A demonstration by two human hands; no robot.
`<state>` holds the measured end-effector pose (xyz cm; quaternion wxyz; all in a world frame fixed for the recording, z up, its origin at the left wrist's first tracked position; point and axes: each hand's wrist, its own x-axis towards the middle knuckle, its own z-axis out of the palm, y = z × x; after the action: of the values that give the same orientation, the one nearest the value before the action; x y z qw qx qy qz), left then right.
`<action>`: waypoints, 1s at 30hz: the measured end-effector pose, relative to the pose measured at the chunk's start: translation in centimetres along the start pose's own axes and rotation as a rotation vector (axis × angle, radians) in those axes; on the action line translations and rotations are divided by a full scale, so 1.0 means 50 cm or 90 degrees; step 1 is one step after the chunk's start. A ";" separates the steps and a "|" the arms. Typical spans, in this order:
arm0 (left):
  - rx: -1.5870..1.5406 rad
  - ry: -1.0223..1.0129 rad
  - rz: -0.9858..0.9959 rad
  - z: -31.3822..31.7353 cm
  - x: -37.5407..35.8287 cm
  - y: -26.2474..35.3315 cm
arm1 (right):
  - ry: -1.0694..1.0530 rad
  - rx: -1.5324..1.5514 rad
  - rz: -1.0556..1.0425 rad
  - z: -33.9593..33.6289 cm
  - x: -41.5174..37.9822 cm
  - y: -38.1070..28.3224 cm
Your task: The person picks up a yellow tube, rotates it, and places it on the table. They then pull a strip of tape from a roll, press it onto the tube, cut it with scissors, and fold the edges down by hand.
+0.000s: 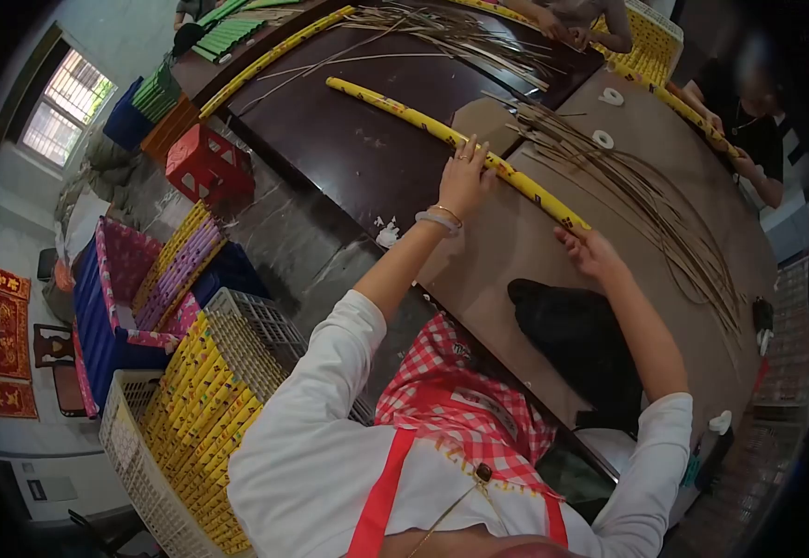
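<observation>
A long, thin yellow tube (404, 113) with a dark and red pattern slants across the table in front of me. My left hand (465, 177) is closed over its middle, fingers resting on top and curled around the far side. At the near end, my right hand (593, 253) grips the tube between thumb and fingers; the thumb shows while part of the grip is hidden. Just beyond my right hand lies a bundle of thin brown strips (642, 186). A black cloth item (567, 325) sits under my right forearm.
White tape rolls (603, 139) lie across the table. Two people work opposite with yellow tubes; one person's hand (719, 135) holds one. More strips (460, 37) cover the far table. Left stand a red stool (209, 166) and a crate (130, 465) packed with yellow tubes.
</observation>
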<state>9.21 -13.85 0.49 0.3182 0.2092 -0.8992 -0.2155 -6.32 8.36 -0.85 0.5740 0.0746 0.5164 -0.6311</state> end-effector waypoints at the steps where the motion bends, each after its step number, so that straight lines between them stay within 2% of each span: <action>1: 0.043 -0.047 0.020 0.002 0.000 -0.007 | 0.040 -0.012 -0.028 0.018 -0.005 0.005; 3: 0.063 -0.076 0.013 0.005 -0.004 -0.020 | 0.085 -0.016 -0.051 0.033 -0.007 0.010; 5: 0.089 -0.155 0.007 0.008 -0.010 -0.035 | 0.055 0.006 -0.068 0.024 -0.009 0.018; 7: 0.034 -0.172 0.004 0.004 -0.029 -0.037 | 0.062 -0.001 -0.062 0.020 -0.020 0.016; 8: 0.092 -0.195 0.000 0.001 -0.034 -0.031 | 0.058 -0.019 -0.062 0.014 -0.027 0.014; 12: 0.115 -0.147 0.047 0.014 -0.047 -0.047 | 0.075 -0.054 -0.068 -0.015 -0.049 0.007; 15: 0.135 -0.114 0.057 0.025 -0.054 -0.053 | 0.092 -0.117 -0.021 -0.023 -0.100 -0.008; 17: 0.144 -0.091 0.067 0.030 -0.058 -0.054 | 0.240 -0.379 -0.207 -0.005 -0.138 -0.009; 18: 0.153 -0.089 0.071 0.031 -0.059 -0.053 | 0.251 -0.376 -0.204 -0.015 -0.134 -0.008; 20: 0.169 -0.083 0.076 0.032 -0.058 -0.055 | 0.286 -0.875 -0.675 -0.037 -0.111 -0.013; 21: 0.176 -0.085 0.081 0.033 -0.059 -0.057 | 0.294 -0.877 -0.670 -0.036 -0.102 -0.019; 25: 0.210 -0.087 0.086 0.029 -0.059 -0.053 | 0.279 -1.119 -0.717 0.032 -0.052 -0.017; 27: 0.207 -0.096 0.084 0.024 -0.055 -0.050 | 0.256 -1.154 -0.715 0.066 -0.015 -0.011; 29: 0.193 -0.118 0.066 0.015 -0.055 -0.042 | 0.226 -1.177 -0.606 0.093 0.019 -0.013; 30: 0.170 -0.114 0.054 0.015 -0.055 -0.041 | 0.221 -1.178 -0.598 0.100 0.034 -0.018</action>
<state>11.15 -13.92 -2.42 0.2147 0.1917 -0.9526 -0.0983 -5.13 3.40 0.79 0.0230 -0.5108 0.8494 -0.1306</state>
